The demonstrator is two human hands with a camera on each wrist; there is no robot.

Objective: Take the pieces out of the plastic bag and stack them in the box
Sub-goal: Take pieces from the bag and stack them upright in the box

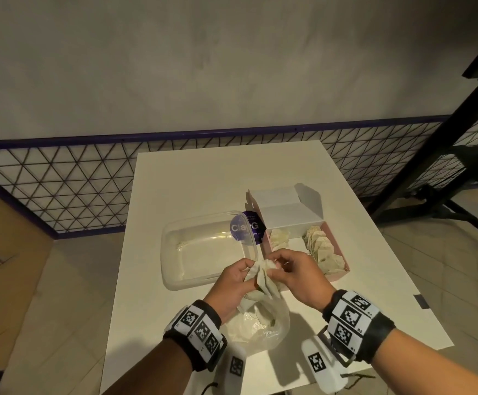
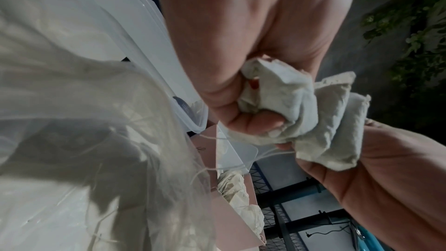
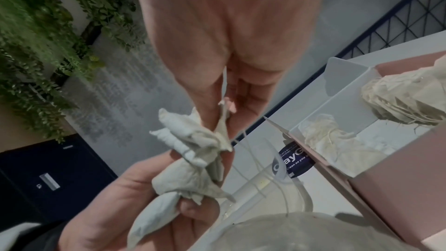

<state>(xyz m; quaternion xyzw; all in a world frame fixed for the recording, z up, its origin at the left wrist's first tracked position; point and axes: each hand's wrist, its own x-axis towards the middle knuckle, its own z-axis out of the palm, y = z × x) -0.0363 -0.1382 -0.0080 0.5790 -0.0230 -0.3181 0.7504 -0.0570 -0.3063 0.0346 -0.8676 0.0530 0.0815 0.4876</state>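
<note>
Partly done: rows of pieces stacked in pink box at 1 o'clock, more left in plastic bag (6 o'clock on counter), left hand and right hand fingers clamped on a clump.

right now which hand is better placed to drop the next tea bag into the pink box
Right. The right hand pinches one tea bag at the clump's top, beside the pink box on its side. The left hand grips the clump, with the clear container ahead.
</note>
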